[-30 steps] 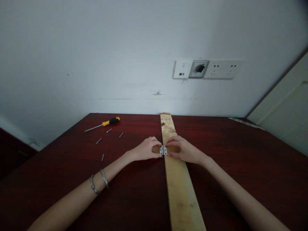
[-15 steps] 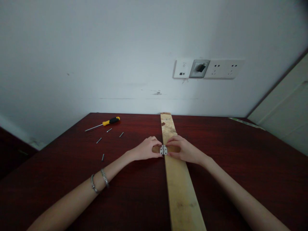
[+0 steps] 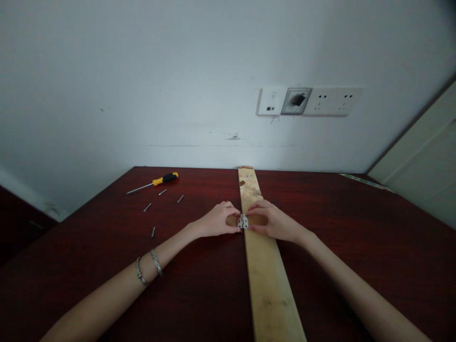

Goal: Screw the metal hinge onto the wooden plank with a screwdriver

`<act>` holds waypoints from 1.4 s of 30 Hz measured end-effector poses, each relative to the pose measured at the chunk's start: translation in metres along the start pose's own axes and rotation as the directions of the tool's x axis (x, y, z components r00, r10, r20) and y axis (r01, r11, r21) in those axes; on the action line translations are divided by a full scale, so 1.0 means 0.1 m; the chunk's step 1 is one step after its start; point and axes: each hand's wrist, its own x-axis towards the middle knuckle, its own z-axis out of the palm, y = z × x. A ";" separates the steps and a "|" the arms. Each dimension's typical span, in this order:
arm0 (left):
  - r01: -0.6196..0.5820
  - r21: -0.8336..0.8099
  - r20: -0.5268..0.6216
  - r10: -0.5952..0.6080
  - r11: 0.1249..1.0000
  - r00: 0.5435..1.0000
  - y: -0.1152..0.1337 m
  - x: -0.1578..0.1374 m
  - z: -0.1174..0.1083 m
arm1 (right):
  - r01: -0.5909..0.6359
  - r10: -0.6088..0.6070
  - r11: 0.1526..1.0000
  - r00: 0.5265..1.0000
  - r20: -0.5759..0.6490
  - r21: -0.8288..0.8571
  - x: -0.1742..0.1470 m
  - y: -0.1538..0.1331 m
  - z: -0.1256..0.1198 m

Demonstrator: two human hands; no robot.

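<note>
Hinge (image 3: 245,222) pinched by hands (image 3: 215,221) (image 3: 280,223), knuckle (image 3: 242,221) pointing toward wall (image 3: 199,76), parallel to plank (image 3: 269,273)

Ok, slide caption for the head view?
Left hand and right hand hold a metal hinge at the edge of a wooden plank; screwdriver and four screws lie left.

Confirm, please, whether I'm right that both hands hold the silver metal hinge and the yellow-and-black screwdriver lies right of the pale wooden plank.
Not quite: the head view shows the screwdriver left of the plank; the left hand and right hand do hold the hinge.
</note>
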 end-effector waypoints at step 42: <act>0.041 -0.033 0.018 -0.040 0.999 0.999 -0.01 0.00 0.01 | 0.012 -0.012 1.000 1.000 0.004 -0.004 0.00 -0.05 -0.02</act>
